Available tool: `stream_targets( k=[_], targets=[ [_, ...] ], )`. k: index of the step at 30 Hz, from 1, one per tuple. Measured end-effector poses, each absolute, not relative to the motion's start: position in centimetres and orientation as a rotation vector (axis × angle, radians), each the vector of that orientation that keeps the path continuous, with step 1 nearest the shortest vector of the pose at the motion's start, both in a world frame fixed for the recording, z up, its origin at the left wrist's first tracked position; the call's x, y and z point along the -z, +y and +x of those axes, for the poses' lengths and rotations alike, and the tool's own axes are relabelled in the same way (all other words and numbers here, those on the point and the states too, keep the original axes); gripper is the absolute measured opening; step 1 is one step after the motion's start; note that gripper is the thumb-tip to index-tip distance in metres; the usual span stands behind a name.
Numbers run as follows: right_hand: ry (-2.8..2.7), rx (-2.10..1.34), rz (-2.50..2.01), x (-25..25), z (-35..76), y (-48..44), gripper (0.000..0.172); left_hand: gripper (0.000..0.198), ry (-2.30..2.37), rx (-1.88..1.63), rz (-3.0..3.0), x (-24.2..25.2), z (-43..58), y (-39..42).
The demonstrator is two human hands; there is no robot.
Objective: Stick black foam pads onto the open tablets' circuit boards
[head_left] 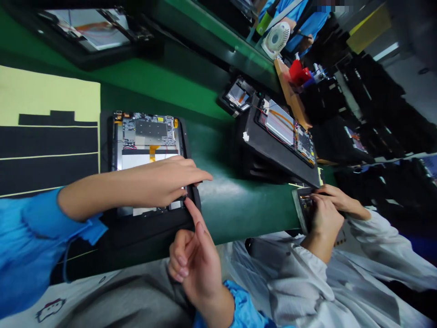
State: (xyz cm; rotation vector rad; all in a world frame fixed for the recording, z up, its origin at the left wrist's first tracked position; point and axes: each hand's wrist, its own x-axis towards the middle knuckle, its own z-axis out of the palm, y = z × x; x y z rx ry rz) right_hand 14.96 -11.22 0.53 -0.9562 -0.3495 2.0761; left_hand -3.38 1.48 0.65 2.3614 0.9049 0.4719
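An opened tablet-like device (146, 132) lies on the left part of the bench, its circuit board, orange flex strip and silvery battery exposed within a black frame. Across its lower half reaches my left hand (164, 180), palm down, a finger stretched past the frame's right edge and the thumb apart, near that edge. My right hand (201, 259) is below it, palm turned up, index finger extended to the frame's lower right edge near my left thumb, the other fingers loosely curled. Neither hand visibly holds anything. Part of the device is hidden under my left hand.
Yellow sheet with black strips (82, 98) at left. Another open device (99, 29) at upper left. Stacked black trays (269, 157) carry an open device (280, 123). At right, a co-worker's hands (324, 214) touch a device. A white fan (276, 38) and another person are farther back.
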Motion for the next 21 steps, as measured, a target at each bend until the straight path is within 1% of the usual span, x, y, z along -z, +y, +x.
stream_targets(
  k=[2,5,9,13,16,21],
  targets=[
    [-0.356,-2.073,-0.955,-0.3,14.9,-11.4,0.074,0.044,0.840,-0.370,2.334,-0.9,-3.1,2.6],
    [-0.372,-2.071,-0.955,0.0,14.9,-11.7,0.074,0.045,0.778,-0.356,2.334,-1.4,-3.1,3.2],
    [-0.426,-2.045,-0.981,0.3,14.9,-12.1,0.076,0.056,0.769,-0.405,2.314,-1.7,-3.2,3.3],
    [-0.440,-2.044,-0.974,0.3,14.9,-12.2,0.078,0.069,0.786,-0.307,2.335,-1.9,-3.3,4.1],
    [-0.454,-2.040,-0.974,0.3,14.9,-12.3,0.078,0.066,0.752,-0.276,2.376,-2.2,-3.1,4.7],
    [-0.472,-2.048,-0.949,0.4,15.0,-12.3,0.074,0.066,0.735,-0.234,2.539,-2.2,-2.8,5.1]
  ],
)
